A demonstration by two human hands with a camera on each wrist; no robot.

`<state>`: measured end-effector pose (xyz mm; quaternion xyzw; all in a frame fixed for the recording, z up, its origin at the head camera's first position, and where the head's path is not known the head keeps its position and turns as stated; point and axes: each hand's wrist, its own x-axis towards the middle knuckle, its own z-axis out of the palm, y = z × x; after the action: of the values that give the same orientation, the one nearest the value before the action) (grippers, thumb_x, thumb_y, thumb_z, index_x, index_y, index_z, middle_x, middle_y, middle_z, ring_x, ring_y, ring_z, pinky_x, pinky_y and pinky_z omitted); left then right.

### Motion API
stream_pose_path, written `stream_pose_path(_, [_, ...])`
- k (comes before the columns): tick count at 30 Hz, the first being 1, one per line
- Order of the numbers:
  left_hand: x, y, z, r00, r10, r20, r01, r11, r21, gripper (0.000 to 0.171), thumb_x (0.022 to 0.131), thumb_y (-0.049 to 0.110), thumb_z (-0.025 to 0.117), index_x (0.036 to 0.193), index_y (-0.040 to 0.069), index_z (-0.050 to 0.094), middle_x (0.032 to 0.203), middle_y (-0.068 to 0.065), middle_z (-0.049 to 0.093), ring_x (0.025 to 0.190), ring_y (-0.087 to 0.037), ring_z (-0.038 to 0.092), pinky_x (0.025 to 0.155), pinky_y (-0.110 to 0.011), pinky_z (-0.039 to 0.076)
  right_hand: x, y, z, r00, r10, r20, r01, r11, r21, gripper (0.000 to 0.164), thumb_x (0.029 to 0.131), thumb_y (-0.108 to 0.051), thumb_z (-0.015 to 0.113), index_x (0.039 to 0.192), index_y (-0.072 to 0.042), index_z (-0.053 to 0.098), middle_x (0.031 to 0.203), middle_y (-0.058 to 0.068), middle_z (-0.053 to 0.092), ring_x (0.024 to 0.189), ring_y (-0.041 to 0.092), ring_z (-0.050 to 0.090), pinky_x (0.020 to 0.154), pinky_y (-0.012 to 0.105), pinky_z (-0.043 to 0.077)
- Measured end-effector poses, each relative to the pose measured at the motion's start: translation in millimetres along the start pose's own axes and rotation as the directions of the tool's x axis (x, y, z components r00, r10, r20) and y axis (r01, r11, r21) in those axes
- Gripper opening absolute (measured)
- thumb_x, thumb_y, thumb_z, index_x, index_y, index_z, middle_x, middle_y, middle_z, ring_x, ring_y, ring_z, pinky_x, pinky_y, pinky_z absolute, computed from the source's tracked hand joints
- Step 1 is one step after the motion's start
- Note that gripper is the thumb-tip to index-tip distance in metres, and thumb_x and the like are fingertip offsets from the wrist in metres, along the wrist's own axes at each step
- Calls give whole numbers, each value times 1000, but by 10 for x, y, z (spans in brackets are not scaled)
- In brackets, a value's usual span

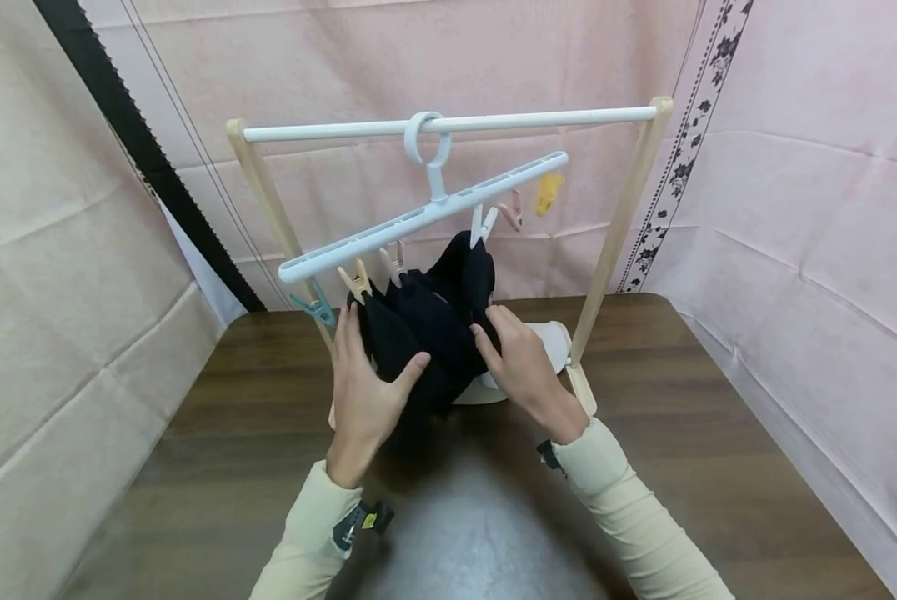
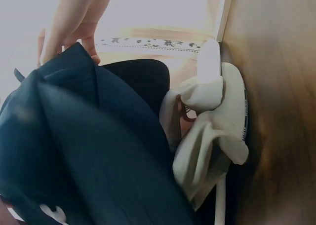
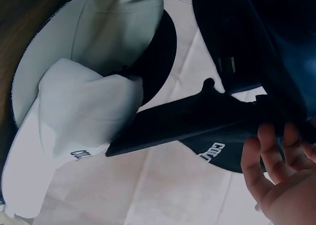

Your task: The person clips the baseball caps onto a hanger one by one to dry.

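Note:
Dark navy and black hats (image 1: pixel 429 329) hang from clothespins on a white hanger (image 1: pixel 426 215), which tilts down to the left. My left hand (image 1: pixel 366 392) lies along their left side, fingers straight and thumb spread, near a beige clothespin (image 1: pixel 357 282). On the other side my right hand (image 1: pixel 522 360) holds the edge of the dark fabric. The right wrist view shows its curled fingers (image 3: pixel 269 146) at that fabric, beside a black brim with white lettering (image 3: pixel 212 152). A white clothespin (image 1: pixel 482 225) grips the hat's upper right.
A wooden rack's white bar (image 1: pixel 328 131) carries the hanger. Teal (image 1: pixel 315 305), pink (image 1: pixel 512 210) and yellow (image 1: pixel 548 193) clothespins hang from the hanger. White hats (image 3: pixel 89 106) sit low on the rack, above the brown table (image 1: pixel 231 433).

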<state>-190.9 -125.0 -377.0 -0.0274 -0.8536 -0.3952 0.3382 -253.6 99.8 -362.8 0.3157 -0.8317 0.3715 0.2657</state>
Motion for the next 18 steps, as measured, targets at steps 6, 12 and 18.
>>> stream_pose_path(6, [151,-8,16,998,-12,64,13,999,-30,93,99,50,70,169,12,22,173,-14,24,155,-35,31,122,-62,30,-15,-87,8,997,-40,59,41,999,-23,16,111,-17,55,101,-5,55,86,5,48,72,19,46,66,33,44])
stream_pose_path(12, [347,-76,2,998,50,38,-49,999,-6,58,105,30,64,156,7,48,156,-17,47,138,-37,49,109,-60,43,-26,-170,15,992,-93,82,95,995,-27,20,110,-19,59,94,-8,52,80,2,43,73,18,43,67,33,41])
stream_pose_path(18, [438,-51,6,980,154,-126,-147,987,63,54,102,16,70,152,4,54,143,-22,52,125,-40,50,100,-54,46,-68,-223,85,986,-161,47,164,985,-49,25,106,-20,66,89,-9,51,76,1,41,66,14,40,60,28,40])
